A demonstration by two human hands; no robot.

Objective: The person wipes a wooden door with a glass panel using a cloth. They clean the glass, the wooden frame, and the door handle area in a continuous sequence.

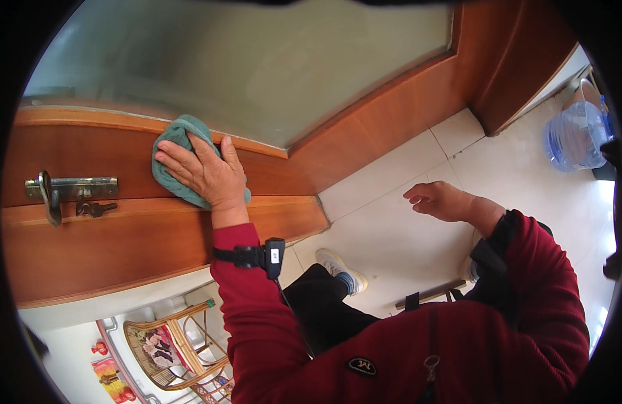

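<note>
My left hand (207, 174) presses a folded green cloth (177, 129) against the brown wooden door (286, 177), its fingers spread over the fabric. The cloth overlaps the wooden strip below the frosted glass panel (270, 65). Left of it, a metal lever handle (49, 199) sits on a lock plate (96, 187), and a key (101, 208) hangs from the lock. My right hand (439, 200) holds nothing and hangs over the tiled floor, fingers loosely curled with a small gap between them.
A clear blue plastic water bottle (576, 136) stands by the wall at far right. At lower left is a rattan chair (182, 348) with a patterned cushion (159, 346). The door frame (513, 70) rises at upper right. My shoe (336, 267) rests on the tiles (392, 242).
</note>
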